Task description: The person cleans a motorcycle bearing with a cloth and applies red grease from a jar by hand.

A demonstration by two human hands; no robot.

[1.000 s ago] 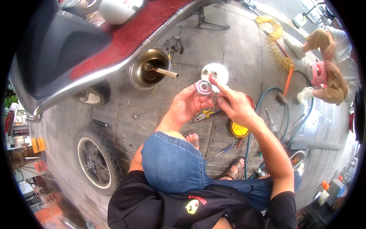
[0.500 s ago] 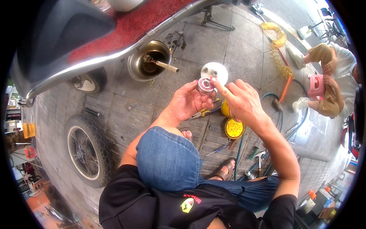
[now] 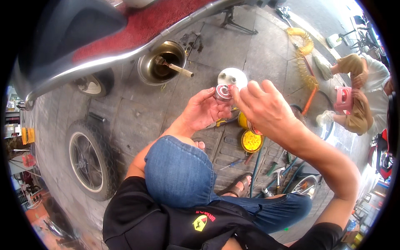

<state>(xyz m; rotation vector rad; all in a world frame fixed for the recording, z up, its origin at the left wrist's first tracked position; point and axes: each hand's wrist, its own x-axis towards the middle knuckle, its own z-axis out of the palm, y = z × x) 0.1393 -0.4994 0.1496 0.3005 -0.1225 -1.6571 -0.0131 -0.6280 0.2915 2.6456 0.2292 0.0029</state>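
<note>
My left hand (image 3: 207, 111) grips a small round wheel bearing (image 3: 223, 92) by its edge, its ringed face with a reddish seal turned up. The extended index finger of my right hand (image 3: 266, 109) touches the bearing's near-right rim; its other fingers are curled loosely and hold nothing I can see. Just beyond lies a white round plate (image 3: 238, 75) with two dark studs. Below my right hand is an uncovered yellow tub (image 3: 252, 141) with bright yellow contents, beside a second yellow container (image 3: 243, 120) partly hidden by that hand.
A metal basin (image 3: 143, 68) with a brush (image 3: 180, 69) stands under a red and chrome vehicle (image 3: 137, 31). A spoked wheel (image 3: 88, 162) lies left. Pliers (image 3: 225, 122), a screwdriver (image 3: 231, 163), a hammer (image 3: 278, 176) and hoses lie nearby. Another person (image 3: 373, 83) sits right with a pink object (image 3: 343, 99).
My right forearm has swung outward and its elbow has moved right, while the index finger stays at the bearing. My left hand still holds the bearing. The view has shifted slightly.
</note>
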